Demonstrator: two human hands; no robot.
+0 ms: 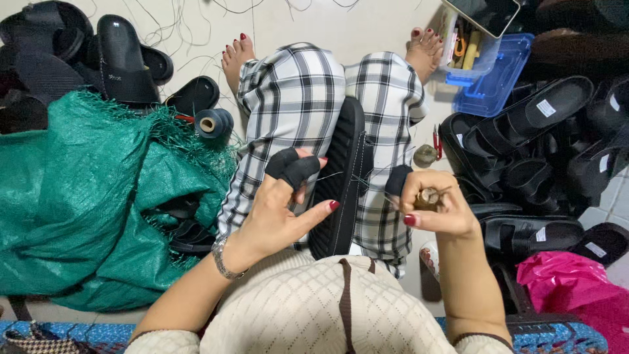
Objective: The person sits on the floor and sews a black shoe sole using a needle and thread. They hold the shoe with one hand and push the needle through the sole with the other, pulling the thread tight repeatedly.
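black sandal [341, 177], green sack [78, 196]
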